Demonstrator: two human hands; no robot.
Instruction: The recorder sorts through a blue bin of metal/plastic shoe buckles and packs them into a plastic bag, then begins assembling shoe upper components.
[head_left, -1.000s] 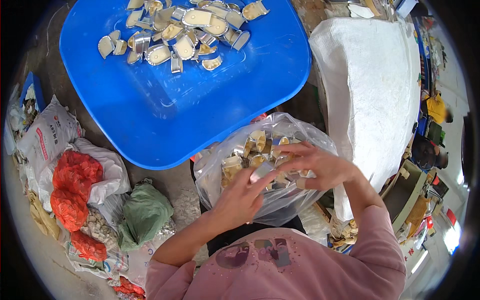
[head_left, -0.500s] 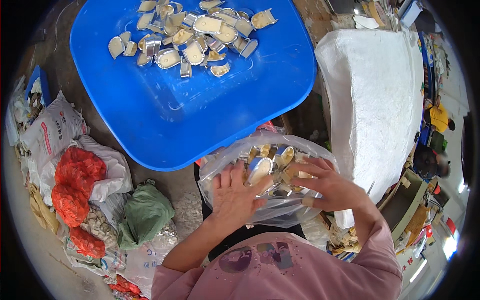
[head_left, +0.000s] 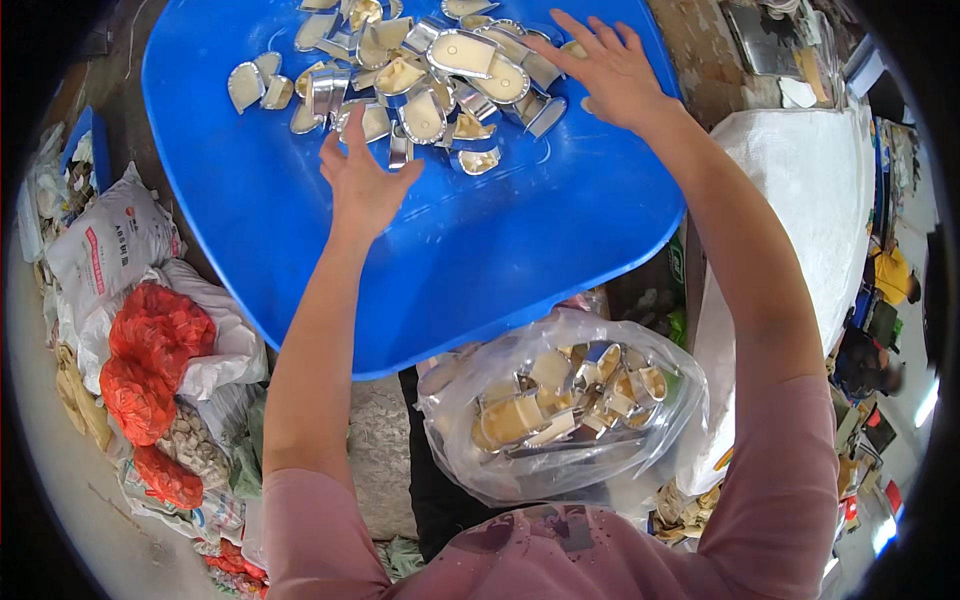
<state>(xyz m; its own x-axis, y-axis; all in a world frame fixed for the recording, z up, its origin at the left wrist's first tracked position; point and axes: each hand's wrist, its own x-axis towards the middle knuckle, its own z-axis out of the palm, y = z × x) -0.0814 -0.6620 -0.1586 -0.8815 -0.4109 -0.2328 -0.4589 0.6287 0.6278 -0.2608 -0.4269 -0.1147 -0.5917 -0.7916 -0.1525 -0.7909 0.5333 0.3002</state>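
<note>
Both my arms reach forward over a large blue plastic tub [head_left: 440,270]. A pile of silver and cream oval-ended parts [head_left: 463,54] lies at its far side. My left hand [head_left: 366,185] is at the near left of the pile, fingers spread, with nothing seen in it. At the pile's right edge is my right hand [head_left: 610,75], also spread; whether its fingertips touch a part I cannot tell. Close to my body a clear plastic bag [head_left: 650,450] gapes upward, with more of the same silver and cream parts [head_left: 510,420] inside.
On the left lie red bags [head_left: 160,340], a printed white sack [head_left: 115,240] and other filled bags. A big white woven sack [head_left: 800,180] stands right of the tub. Farther right are cartons and a person in yellow [head_left: 892,275].
My hands have left the parts in the clear bag and moved forward over the tub, one to each side of the pile. The view has shifted slightly.
</note>
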